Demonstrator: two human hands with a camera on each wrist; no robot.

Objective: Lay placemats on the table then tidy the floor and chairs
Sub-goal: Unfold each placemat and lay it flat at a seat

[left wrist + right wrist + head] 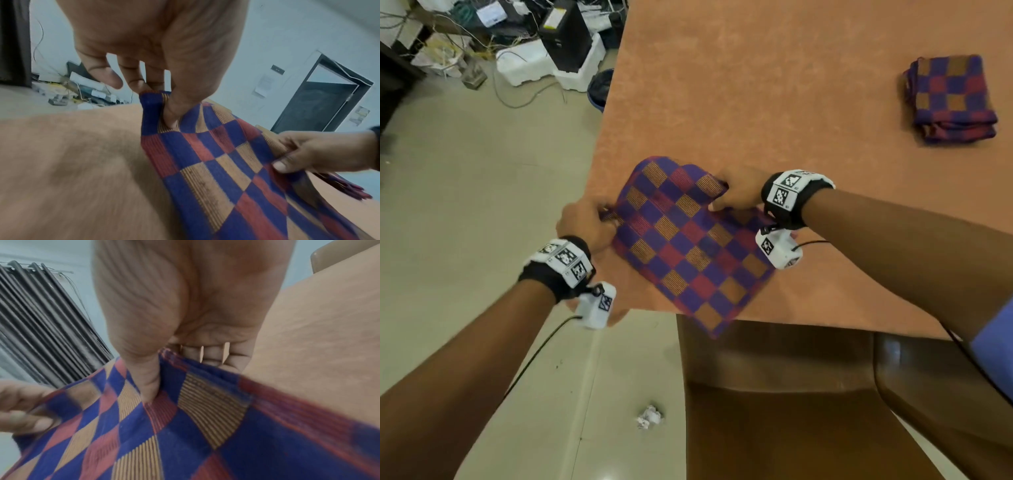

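While both hands pinch a checked placemat (685, 246), orange table (791, 85) beneath, crumpled paper (649, 417) on tiled floor (465, 171).

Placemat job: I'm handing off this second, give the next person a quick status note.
Left hand pinches the checked placemat at one corner, right hand at another; it hangs partly over the near edge of the table.
Folded stack of placemats waits at the far right.
Done: no mat laid flat yet.
Left: spread this one, lay the rest, pick up the crumpled paper beside the brown chair, then tidy the chairs.
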